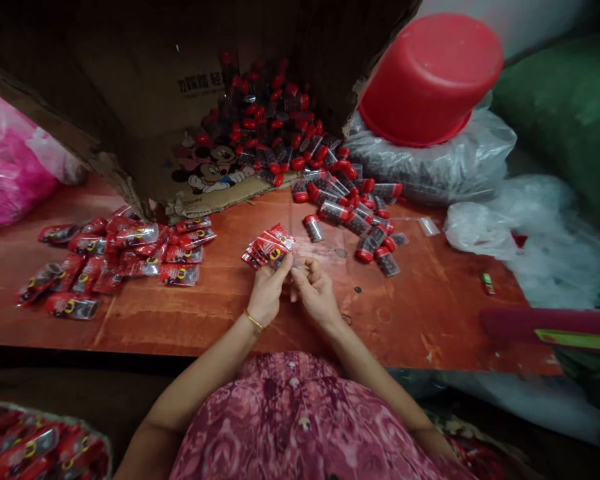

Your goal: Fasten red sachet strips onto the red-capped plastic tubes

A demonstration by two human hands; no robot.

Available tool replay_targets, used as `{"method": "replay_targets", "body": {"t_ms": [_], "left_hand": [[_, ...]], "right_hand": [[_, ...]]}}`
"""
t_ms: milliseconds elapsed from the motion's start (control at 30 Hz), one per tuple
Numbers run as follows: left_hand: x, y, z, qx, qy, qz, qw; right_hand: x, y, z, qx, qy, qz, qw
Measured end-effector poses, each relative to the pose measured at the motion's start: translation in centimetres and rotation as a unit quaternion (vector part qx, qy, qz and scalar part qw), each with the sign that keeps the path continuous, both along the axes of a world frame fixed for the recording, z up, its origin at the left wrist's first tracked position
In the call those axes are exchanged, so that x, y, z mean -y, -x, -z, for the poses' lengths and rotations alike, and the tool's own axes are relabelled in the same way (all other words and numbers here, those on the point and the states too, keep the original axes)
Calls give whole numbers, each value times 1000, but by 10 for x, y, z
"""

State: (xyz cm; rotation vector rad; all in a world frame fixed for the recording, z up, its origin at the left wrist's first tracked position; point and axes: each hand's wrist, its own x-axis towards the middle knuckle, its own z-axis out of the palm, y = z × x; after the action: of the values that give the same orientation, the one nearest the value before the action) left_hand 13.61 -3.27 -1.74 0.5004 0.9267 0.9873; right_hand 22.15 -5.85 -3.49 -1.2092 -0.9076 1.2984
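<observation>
My left hand (269,291), with a yellow bracelet at its wrist, is closed on a fan of small red printed packets (273,245) above the middle of the tabletop. Against its fingertips, my right hand (316,288) is pinched at the near edge of the packets; what its fingers hold is too small to name. Just beyond the hands a clear tube with a red cap (313,228) lies by itself. More red-capped tubes (357,217) are heaped to its right. Left of my hands lies a pile of filled red packets (115,253).
An open cardboard box (155,147) at the back spills red-capped tubes. A red tub (433,80) sits upside down on a filled plastic bag (430,163) at the right. Pink bags (10,160) are at the left, and a small green-and-red item (487,283) lies near the right end.
</observation>
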Motion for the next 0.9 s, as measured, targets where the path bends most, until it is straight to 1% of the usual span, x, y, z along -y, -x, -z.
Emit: {"method": "replay_targets", "body": {"t_ms": [133,233,300,367,400,433,467,500,567,600,633,667,700,733,767,833,900], "left_hand": [[-1,7,-3,6,-3,-12,1000],[-2,11,-5,20,9,-7,1000],[-4,15,-6,39,28,-12,999],[-11,25,-7,39,59,-15,997],[-16,32,-8,33,78,-16,996],[-23,42,-10,25,94,-20,995],[-32,53,-12,19,106,-34,994],[-41,66,-15,16,109,-64,992],[-61,92,-20,15,93,-169,981],[-70,104,-23,22,88,-225,970],[-77,113,-26,31,92,-278,956],[-82,120,-28,43,93,-318,943],[-84,123,-29,59,91,-341,934],[-83,122,-30,73,89,-345,931],[-79,118,-30,85,86,-330,936],[-67,101,-27,83,91,-263,957],[-55,77,-20,29,88,-181,979]], "right_hand": [[-4,-2,2,-17,10,-35,999],[-11,4,8,3,6,-21,1000],[-17,9,11,47,-21,-3,999],[-26,10,10,139,-65,4,988],[-31,7,8,208,-91,5,974],[-38,1,6,288,-115,8,951],[-45,-7,4,373,-133,16,918],[-53,-17,3,455,-145,28,878],[-70,-40,4,583,-134,63,799],[-76,-51,6,624,-118,63,770],[-80,-60,10,650,-104,46,751],[-82,-68,15,666,-92,30,740],[-80,-75,20,675,-87,16,732],[-76,-79,25,682,-83,8,727],[-69,-82,28,688,-79,8,721],[-50,-85,33,705,-69,21,705],[-31,-85,35,722,-54,44,688]]}}
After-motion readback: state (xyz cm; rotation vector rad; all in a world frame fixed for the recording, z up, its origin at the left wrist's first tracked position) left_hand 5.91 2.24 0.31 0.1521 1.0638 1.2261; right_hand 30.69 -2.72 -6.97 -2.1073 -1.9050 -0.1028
